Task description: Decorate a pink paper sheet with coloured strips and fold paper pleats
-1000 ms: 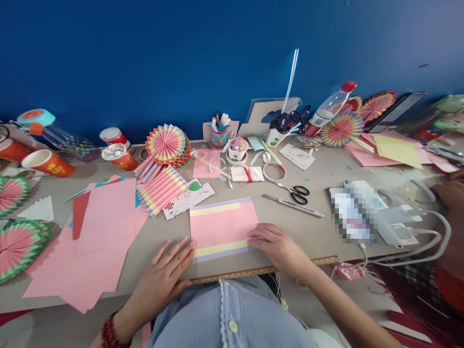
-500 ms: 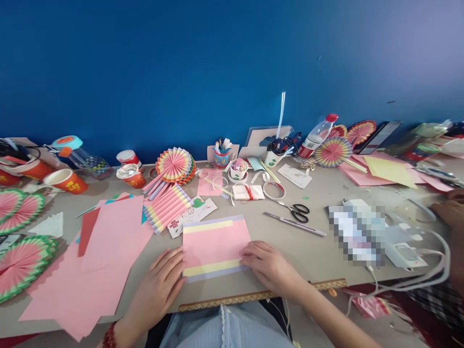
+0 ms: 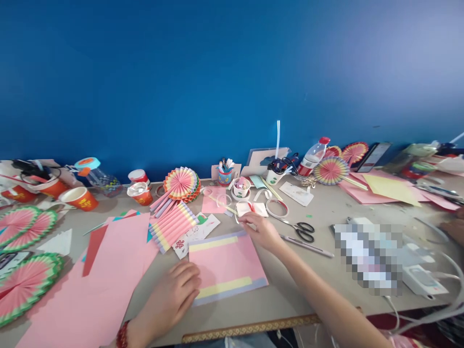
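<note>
A pink sheet of paper (image 3: 224, 266) with yellow and lilac strips along its far and near edges lies flat on the table. My left hand (image 3: 179, 287) rests on its left edge, fingers stretched out. Over the sheet's far right corner, my right hand (image 3: 259, 231) reaches forward with fingers extended and slightly bent. Its fingertips are close to the end of a thin white strip and to a white packet (image 3: 250, 209) with a red band. I cannot tell whether they touch either one. Right of that hand lie black-handled scissors (image 3: 303, 231) and a slim grey cutter (image 3: 308, 246).
Pleated paper strips (image 3: 174, 224) and rosettes (image 3: 181, 183) lie behind the sheet. Large pink sheets (image 3: 116, 266) cover the left. Tape rolls (image 3: 277, 208), cups (image 3: 140, 194) and a bottle (image 3: 313, 157) line the wall. Another person's hand (image 3: 453, 224) shows at the far right.
My right hand has left the sheet's right edge and moved forward to its far corner. The sheet now lies slightly turned. My left hand stays at the left edge; the view has shifted.
</note>
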{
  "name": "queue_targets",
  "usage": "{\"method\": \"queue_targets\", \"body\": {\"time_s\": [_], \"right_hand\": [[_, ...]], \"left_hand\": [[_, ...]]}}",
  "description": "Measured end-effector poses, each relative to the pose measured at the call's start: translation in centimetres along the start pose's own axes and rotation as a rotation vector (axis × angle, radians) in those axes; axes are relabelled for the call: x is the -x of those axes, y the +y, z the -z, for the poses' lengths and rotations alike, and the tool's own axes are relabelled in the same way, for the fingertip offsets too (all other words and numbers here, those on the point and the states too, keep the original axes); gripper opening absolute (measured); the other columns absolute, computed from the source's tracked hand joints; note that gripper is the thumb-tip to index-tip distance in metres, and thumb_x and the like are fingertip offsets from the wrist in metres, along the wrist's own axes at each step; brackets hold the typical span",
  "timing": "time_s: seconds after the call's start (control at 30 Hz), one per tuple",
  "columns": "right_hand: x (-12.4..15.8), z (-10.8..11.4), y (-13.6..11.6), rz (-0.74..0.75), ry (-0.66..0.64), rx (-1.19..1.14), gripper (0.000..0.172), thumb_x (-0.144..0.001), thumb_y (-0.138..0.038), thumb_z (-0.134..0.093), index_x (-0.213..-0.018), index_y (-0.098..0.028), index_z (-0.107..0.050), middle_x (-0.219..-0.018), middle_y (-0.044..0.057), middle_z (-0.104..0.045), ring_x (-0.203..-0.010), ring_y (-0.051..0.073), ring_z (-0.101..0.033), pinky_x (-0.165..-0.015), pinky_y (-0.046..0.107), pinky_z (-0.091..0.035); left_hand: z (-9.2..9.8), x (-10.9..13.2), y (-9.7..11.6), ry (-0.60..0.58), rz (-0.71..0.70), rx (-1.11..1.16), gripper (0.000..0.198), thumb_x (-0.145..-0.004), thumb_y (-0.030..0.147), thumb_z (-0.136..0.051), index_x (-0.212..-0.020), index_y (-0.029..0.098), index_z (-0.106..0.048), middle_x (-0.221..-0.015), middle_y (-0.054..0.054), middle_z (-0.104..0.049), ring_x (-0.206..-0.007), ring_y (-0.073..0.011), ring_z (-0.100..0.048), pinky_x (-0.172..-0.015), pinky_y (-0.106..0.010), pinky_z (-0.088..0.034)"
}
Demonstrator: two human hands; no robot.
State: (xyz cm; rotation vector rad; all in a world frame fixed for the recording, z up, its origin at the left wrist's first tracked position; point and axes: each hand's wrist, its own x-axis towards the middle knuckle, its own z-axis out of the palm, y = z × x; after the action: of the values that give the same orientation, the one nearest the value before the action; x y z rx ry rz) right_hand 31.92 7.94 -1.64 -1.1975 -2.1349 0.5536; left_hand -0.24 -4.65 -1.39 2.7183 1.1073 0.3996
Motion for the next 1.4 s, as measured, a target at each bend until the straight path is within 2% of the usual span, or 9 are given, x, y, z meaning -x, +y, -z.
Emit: {"method": "queue_targets", "body": {"time_s": [0.13,0.33,0.47,0.57,0.63,0.8,1.0,1.2,1.4], "right_hand": [[0.6,-1.5,-0.1,0.066,-0.077,0.037,0.019,-0.087,-0.016,-0.053,-0.095,-0.021,-0.07,-0.098,0.008,-0.07,-0.094,0.022,-0.066,-0.083,0.033,-0.052],[2.3,-2.5,-0.2,0.143,-0.14,0.091,0.023,-0.089,-0.012,-0.049,-0.095,-0.021,-0.07,-0.1,0.009,-0.069,-0.095,0.021,-0.064,-0.084,0.033,-0.052],[2.5,-2.5,0.2,0.168,0.059,0.004,0.022,-0.096,-0.02,-0.048,-0.098,-0.022,-0.07,-0.098,0.009,-0.07,-0.093,0.021,-0.066,-0.083,0.034,-0.053],[2.5,-2.0,0.9,0.159,0.245,0.011,0.021,-0.097,-0.022,-0.049,-0.098,-0.022,-0.07,-0.096,0.009,-0.071,-0.092,0.022,-0.066,-0.083,0.036,-0.053],[2.6,-1.4,1.4,0.132,0.327,0.016,0.02,-0.096,-0.023,-0.05,-0.098,-0.022,-0.07,-0.095,0.009,-0.071,-0.092,0.023,-0.066,-0.083,0.037,-0.053],[2.7,-0.1,2.4,0.031,0.446,-0.017,0.019,-0.096,-0.026,-0.05,-0.095,-0.022,-0.068,-0.093,0.008,-0.07,-0.087,0.021,-0.066,-0.079,0.034,-0.052],[2.5,0.4,3.1,-0.04,0.515,-0.038,0.021,-0.098,-0.03,-0.048,-0.092,-0.021,-0.067,-0.09,0.007,-0.07,-0.08,0.019,-0.064,-0.071,0.031,-0.05],[2.7,0.9,3.8,-0.076,0.485,-0.035,0.024,-0.099,-0.033,-0.047,-0.097,-0.02,-0.067,-0.095,0.008,-0.07,-0.083,0.02,-0.065,-0.072,0.031,-0.05],[2.4,0.5,3.6,0.053,0.187,-0.043,0.022,-0.096,-0.033,-0.053,-0.095,-0.022,-0.072,-0.089,0.006,-0.073,-0.082,0.019,-0.067,-0.078,0.032,-0.054]], "left_hand": [[-0.4,1.0,-0.1,0.026,-0.01,-0.02,0.03,-0.094,0.016,-0.051,-0.122,0.023,-0.059,-0.131,-0.007,-0.063,-0.121,-0.0227,-0.057,-0.104,-0.039,-0.05],[0.0,0.6,-1.3,0.057,0.029,-0.024,0.025,-0.096,0.015,-0.046,-0.111,0.023,-0.063,-0.125,-0.005,-0.065,-0.117,-0.0215,-0.059,-0.104,-0.038,-0.048],[0.5,-1.4,-5.4,0.221,0.161,-0.15,0.027,-0.097,0.023,-0.048,-0.122,0.021,-0.059,-0.125,-0.009,-0.064,-0.119,-0.0258,-0.057,-0.104,-0.044,-0.046],[0.7,-2.9,-8.5,0.31,0.303,-0.265,0.026,-0.095,0.028,-0.05,-0.117,0.018,-0.059,-0.117,-0.013,-0.064,-0.113,-0.0308,-0.058,-0.097,-0.048,-0.048],[0.5,-3.6,-9.7,0.31,0.308,-0.317,0.025,-0.093,0.032,-0.055,-0.114,0.019,-0.059,-0.116,-0.013,-0.063,-0.111,-0.0324,-0.058,-0.094,-0.049,-0.048],[-0.4,-4.0,-10.0,0.296,0.327,-0.369,0.007,-0.093,0.024,-0.052,-0.094,0.021,-0.057,-0.1,-0.009,-0.063,-0.098,-0.0281,-0.06,-0.085,-0.042,-0.048],[-0.2,-3.7,-9.8,0.328,0.347,-0.401,0.014,-0.094,0.017,-0.046,-0.086,0.021,-0.057,-0.093,-0.007,-0.063,-0.091,-0.0264,-0.059,-0.082,-0.039,-0.045],[0.9,-3.4,-9.9,0.414,0.425,-0.458,0.016,-0.096,0.02,-0.044,-0.091,0.02,-0.059,-0.096,-0.01,-0.064,-0.096,-0.0295,-0.057,-0.087,-0.045,-0.042],[0.0,-3.8,-9.2,0.373,0.315,-0.315,0.024,-0.097,0.02,-0.043,-0.108,0.02,-0.064,-0.108,-0.01,-0.065,-0.101,-0.0269,-0.059,-0.089,-0.042,-0.046]]}}
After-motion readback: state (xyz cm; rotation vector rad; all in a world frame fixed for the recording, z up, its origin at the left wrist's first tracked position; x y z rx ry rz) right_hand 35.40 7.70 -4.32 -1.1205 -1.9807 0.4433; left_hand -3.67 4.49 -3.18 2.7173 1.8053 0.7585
